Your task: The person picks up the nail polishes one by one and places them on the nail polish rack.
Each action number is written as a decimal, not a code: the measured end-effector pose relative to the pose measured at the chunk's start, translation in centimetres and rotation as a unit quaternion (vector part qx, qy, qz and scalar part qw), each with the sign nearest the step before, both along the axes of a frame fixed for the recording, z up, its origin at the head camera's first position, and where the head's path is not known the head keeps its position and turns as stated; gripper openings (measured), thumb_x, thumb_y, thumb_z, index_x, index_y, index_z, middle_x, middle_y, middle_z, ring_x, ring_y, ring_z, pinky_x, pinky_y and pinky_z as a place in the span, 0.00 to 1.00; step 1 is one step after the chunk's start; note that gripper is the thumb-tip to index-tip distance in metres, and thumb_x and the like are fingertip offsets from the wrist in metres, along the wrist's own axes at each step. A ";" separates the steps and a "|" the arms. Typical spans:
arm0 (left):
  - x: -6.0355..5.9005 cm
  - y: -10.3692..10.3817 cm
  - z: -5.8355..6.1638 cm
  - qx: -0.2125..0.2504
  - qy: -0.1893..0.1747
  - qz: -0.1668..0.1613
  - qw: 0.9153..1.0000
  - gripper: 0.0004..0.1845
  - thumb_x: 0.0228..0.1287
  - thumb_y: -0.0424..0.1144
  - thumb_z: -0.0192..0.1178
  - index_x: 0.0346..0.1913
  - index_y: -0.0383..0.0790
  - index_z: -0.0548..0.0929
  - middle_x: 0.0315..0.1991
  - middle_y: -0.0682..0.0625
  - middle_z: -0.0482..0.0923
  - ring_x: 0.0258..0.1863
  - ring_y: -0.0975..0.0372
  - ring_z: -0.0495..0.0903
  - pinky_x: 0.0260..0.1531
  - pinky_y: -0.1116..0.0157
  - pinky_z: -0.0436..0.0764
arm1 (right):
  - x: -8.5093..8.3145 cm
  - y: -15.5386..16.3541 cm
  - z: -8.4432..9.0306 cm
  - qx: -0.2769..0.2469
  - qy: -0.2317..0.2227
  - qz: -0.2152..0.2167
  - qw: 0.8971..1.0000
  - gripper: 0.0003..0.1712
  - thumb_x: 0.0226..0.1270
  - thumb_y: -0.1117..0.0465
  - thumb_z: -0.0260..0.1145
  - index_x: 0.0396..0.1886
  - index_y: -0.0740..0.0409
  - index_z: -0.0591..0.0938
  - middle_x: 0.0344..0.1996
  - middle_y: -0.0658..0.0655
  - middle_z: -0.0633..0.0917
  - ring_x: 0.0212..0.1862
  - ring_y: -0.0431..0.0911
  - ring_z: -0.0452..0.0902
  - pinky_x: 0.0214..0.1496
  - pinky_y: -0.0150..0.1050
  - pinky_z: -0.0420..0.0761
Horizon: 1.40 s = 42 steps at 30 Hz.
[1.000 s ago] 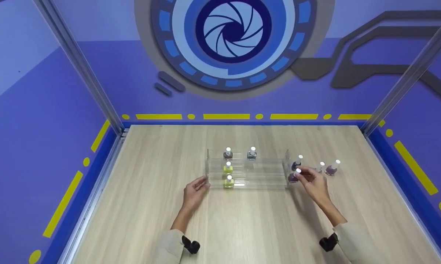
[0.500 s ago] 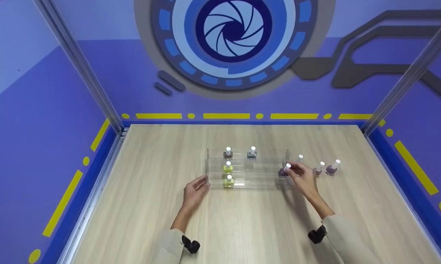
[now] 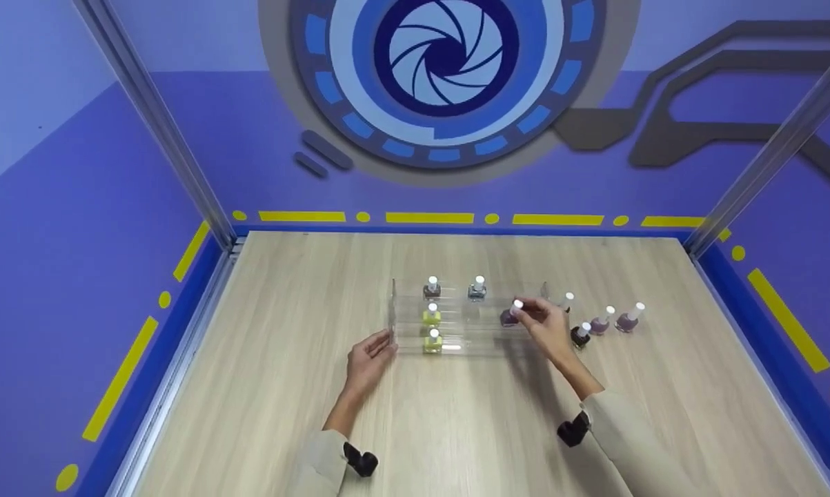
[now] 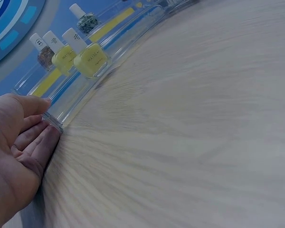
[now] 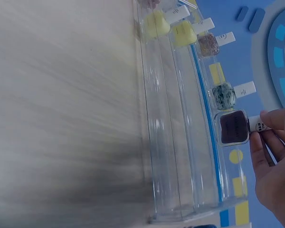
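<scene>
1. Head view: a pale wood counter [image 3: 456, 414] walled in purple. The clear rack [image 3: 466, 317] is the landmark; three bottles [image 3: 601, 323] stand right of it. The right hand [image 3: 546, 324] has carried the purple bottle [image 3: 510, 316] over the rack from outside its right end.
2. Left wrist view: the left hand [image 4: 16, 152] has straight fingers [image 4: 35, 137] resting against the rack's left end.
3. Right wrist view: fingers [image 5: 275, 118] pinch the bottle's white cap above the middle step.

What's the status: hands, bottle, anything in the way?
Right hand pinches dark purple nail polish bottle by its cap, over clear acrylic tiered rack. Left hand steadies rack's end. Nothing blocking.
</scene>
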State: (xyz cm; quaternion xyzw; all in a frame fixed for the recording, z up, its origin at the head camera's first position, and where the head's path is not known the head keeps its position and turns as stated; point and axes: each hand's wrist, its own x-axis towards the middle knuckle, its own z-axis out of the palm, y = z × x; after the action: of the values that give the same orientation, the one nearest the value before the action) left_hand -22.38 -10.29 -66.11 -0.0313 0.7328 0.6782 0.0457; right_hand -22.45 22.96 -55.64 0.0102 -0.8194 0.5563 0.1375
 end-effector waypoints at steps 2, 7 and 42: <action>-0.2 -0.1 -0.5 0.001 0.002 0.002 1.000 0.24 0.73 0.34 0.61 0.68 0.29 0.75 0.67 0.33 0.76 0.67 0.45 0.77 0.62 0.65 0.84 | -0.8 -0.3 -1.0 -0.003 -0.002 -0.004 1.000 0.14 0.64 0.76 0.69 0.49 0.77 0.84 0.44 0.75 0.88 0.45 0.57 0.88 0.44 0.20 0.83; -0.6 -0.2 -1.0 0.008 0.012 -0.001 1.000 0.24 0.72 0.35 0.63 0.67 0.29 0.76 0.67 0.34 0.77 0.67 0.45 0.78 0.62 0.66 0.84 | -2.1 -1.2 -2.9 -0.016 -0.002 -0.005 1.000 0.14 0.64 0.75 0.70 0.49 0.75 0.85 0.44 0.72 0.88 0.44 0.56 0.88 0.44 0.19 0.82; -0.2 -0.4 -1.0 0.008 -0.002 -0.001 1.000 0.25 0.72 0.37 0.63 0.68 0.32 0.76 0.67 0.35 0.77 0.68 0.46 0.77 0.63 0.64 0.83 | -2.9 -4.3 -5.7 -0.062 -0.031 0.023 0.997 0.14 0.63 0.76 0.70 0.48 0.76 0.85 0.45 0.73 0.88 0.47 0.58 0.88 0.48 0.23 0.85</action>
State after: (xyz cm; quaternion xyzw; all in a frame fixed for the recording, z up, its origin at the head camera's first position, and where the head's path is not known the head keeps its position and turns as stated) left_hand -22.55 -10.66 -67.14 -0.0311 0.7273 0.6839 0.0482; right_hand -25.39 18.65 -61.38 0.0033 -0.7866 0.6095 0.0994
